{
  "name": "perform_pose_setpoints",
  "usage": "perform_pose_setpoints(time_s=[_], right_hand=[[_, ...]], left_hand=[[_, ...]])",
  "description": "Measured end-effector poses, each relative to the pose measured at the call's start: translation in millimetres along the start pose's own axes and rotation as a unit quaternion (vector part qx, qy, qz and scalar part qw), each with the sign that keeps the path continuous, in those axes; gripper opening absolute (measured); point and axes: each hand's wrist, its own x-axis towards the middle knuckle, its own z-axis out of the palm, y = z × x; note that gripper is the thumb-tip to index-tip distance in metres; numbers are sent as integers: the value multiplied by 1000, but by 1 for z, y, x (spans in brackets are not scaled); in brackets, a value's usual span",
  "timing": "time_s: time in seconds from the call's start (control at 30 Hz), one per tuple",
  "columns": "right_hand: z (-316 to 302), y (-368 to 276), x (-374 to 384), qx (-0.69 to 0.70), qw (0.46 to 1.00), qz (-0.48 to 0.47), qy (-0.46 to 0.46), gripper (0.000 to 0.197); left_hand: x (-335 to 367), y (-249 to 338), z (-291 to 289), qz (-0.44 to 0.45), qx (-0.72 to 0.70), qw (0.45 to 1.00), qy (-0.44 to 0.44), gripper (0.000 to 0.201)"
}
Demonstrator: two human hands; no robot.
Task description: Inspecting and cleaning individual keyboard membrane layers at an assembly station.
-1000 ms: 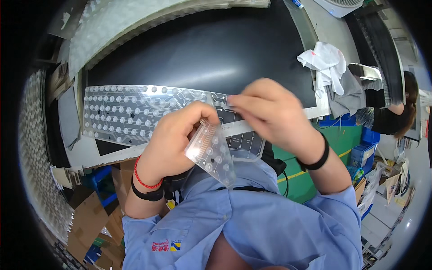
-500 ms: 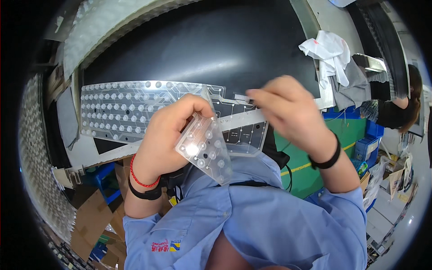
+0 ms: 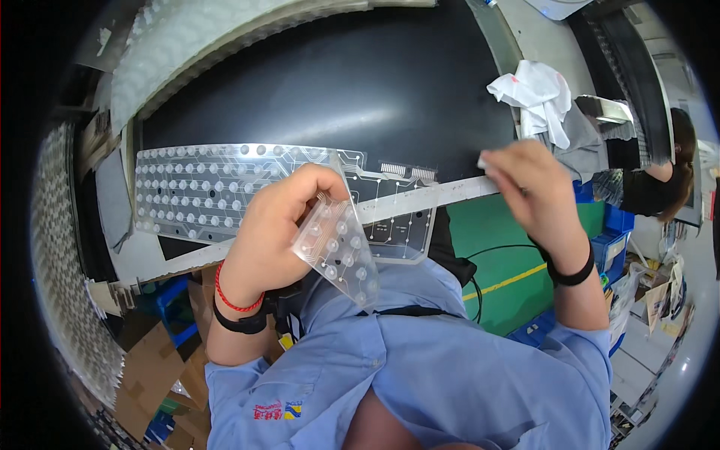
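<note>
A clear keyboard membrane sheet (image 3: 180,178) with rows of domes and silver traces lies along the near edge of the black work surface. My left hand (image 3: 274,225) is closed on its right part, where the dome layer's flap (image 3: 341,259) is folded back toward me. Beneath it, the clear lower layer (image 3: 401,229) shows and overhangs the table's edge. A comb-like tail (image 3: 405,171) of contacts lies on its far side. My right hand (image 3: 532,184) is raised right of the sheet, apart from it, fingers pinched together. A small whitish bit at its fingertips is too small to name.
A crumpled white cloth (image 3: 536,94) lies at the table's right, over a grey cloth (image 3: 577,142). Stacked dome sheets (image 3: 172,45) stand at the back left. Blue bins (image 3: 611,247) are on the right by the green floor (image 3: 499,259). Another person (image 3: 667,169) is at far right.
My right hand has moved right, away from the comb-like tail. The tail now shows more fully. My left hand keeps its hold on the folded flap.
</note>
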Motion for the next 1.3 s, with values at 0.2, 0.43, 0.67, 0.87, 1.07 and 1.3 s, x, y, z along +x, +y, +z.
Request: perform_pose_setpoints(time_s=[0.2, 0.43, 0.67, 0.87, 1.07, 1.3], right_hand=[[1, 34, 101, 73, 995, 49, -48, 19], [-15, 102, 118, -146, 985, 44, 76, 46], [-13, 72, 44, -284, 940, 189, -5, 37], [-24, 60, 61, -247, 954, 45, 164, 26], [-18, 42, 72, -192, 962, -25, 191, 33], [-33, 106, 43, -245, 942, 229, 24, 36]], left_hand=[[-1, 3, 1, -5, -21, 1000, 9, 18], [0, 1, 0, -24, -69, 997, 7, 17], [-4, 6, -7, -76, -6, 996, -55, 19], [-5, -4, -3, 1, -21, 1000, -20, 13], [-11, -9, -5, -4, -90, 996, -27, 12], [-8, -6, -6, 3, -70, 997, -35, 11]])
